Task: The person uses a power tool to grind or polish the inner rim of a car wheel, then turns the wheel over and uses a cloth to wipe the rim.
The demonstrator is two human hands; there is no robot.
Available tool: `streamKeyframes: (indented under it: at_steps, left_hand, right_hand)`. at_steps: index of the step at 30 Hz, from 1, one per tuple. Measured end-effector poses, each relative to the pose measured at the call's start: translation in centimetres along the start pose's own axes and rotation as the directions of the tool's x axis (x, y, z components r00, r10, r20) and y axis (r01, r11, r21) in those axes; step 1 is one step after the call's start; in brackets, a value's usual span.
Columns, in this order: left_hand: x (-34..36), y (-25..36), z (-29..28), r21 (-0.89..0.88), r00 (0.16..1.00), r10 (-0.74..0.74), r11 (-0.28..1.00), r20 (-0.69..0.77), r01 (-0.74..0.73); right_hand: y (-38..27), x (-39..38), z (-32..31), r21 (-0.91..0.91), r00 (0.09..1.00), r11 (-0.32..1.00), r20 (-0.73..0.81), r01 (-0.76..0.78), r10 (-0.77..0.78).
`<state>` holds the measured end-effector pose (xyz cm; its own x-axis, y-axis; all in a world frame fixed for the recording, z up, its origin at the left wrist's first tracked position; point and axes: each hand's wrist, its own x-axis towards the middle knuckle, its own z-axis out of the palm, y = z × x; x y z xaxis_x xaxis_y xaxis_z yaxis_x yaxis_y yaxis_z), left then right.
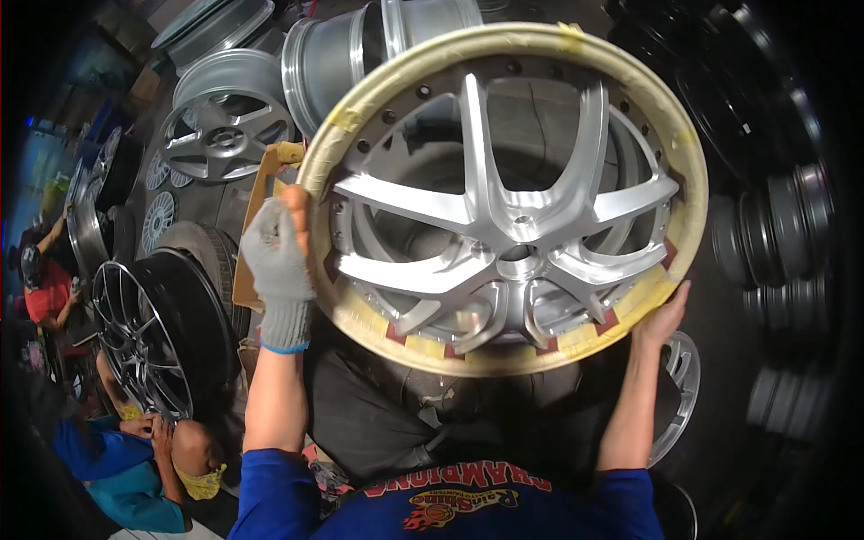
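Up in front of me, a silver spoked car wheel (pixel 486 202) is tilted with its face toward me. Pale yellow masking tape (pixel 691 180) covers its outer lip, with dark red patches along the lower edge. My left hand (pixel 281 247), in a grey knit glove with some fingertips bare, is closed on the left side of the lip. Bare of any glove, my right hand (pixel 663 319) grips the lower right edge; its fingers are partly hidden behind the wheel.
Several loose wheels surround me: a silver one (pixel 225 139) at upper left, a black one (pixel 148 333) at left, stacked dark ones (pixel 774 225) at right. A cardboard box (pixel 247 279) stands beside my left hand. Two people, one in teal (pixel 135 490), one in red (pixel 43 301), are at left.
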<state>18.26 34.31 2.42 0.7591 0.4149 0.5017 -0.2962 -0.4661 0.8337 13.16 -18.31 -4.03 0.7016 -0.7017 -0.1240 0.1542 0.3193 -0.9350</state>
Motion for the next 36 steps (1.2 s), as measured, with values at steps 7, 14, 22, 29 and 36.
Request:
streamKeyframes:
  at_steps: [7,14,22,29,36]
  left_hand:
    - [-3.1,-8.1,0.2,-0.467,0.900,-0.235,0.790,0.368,0.397]
    - [-3.1,-10.4,-0.6,-0.721,0.751,-0.152,0.212,0.643,0.660]
    - [-5.5,-5.0,1.7,-0.320,0.685,-0.722,0.628,0.102,0.709]
    - [-5.7,-4.1,-0.7,0.290,0.847,-0.443,0.886,0.293,0.363]
    - [-7.0,-6.0,-3.3,0.326,0.908,-0.137,0.945,0.396,0.000]
  right_hand:
    - [11.3,0.8,-2.7,-0.021,0.976,0.996,-0.204,-0.084,0.078]
    - [9.7,-0.1,-2.2,-0.194,0.976,0.979,-0.218,-0.062,0.018]
    - [7.0,4.5,-0.5,-0.402,0.991,0.909,-0.025,0.108,-0.128]
    - [7.8,5.0,-2.3,-0.447,0.997,0.893,-0.037,0.048,-0.073]
    - [9.2,5.4,-3.9,-0.509,0.992,0.852,0.023,0.120,-0.127]
